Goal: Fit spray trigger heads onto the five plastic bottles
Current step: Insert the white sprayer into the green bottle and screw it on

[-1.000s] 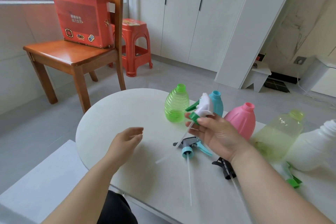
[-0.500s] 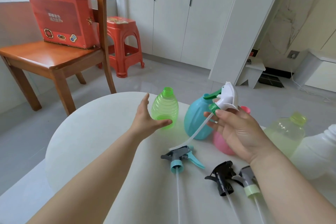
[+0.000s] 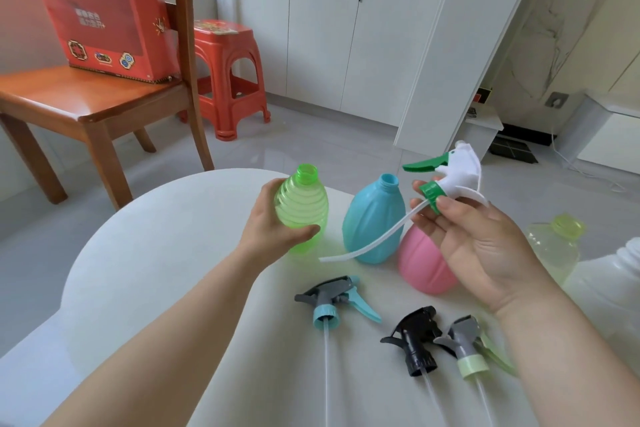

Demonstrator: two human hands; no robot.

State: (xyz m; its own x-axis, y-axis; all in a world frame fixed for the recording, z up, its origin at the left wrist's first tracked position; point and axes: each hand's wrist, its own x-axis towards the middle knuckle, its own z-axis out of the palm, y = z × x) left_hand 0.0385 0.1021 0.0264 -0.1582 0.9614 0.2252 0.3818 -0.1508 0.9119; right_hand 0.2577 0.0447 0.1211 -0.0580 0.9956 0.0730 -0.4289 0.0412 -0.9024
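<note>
My left hand grips the ribbed green bottle, its open neck up. My right hand holds a white-and-green trigger head by its collar, above and right of the blue bottle; its white dip tube slants down left toward the table. Behind my right hand sits a pink bottle, partly hidden. A yellow-green bottle and a white bottle stand at the right. Three loose trigger heads lie on the table: grey-and-blue, black, grey-and-light-green.
The round white table carries everything. Beyond its far left edge stands a wooden chair with a red box on it, and a red plastic stool behind. White cabinets line the back wall.
My left hand reached forward and closed around the green bottle. My right hand lifted the white-and-green trigger head up and to the right. The view moved nearer the table.
</note>
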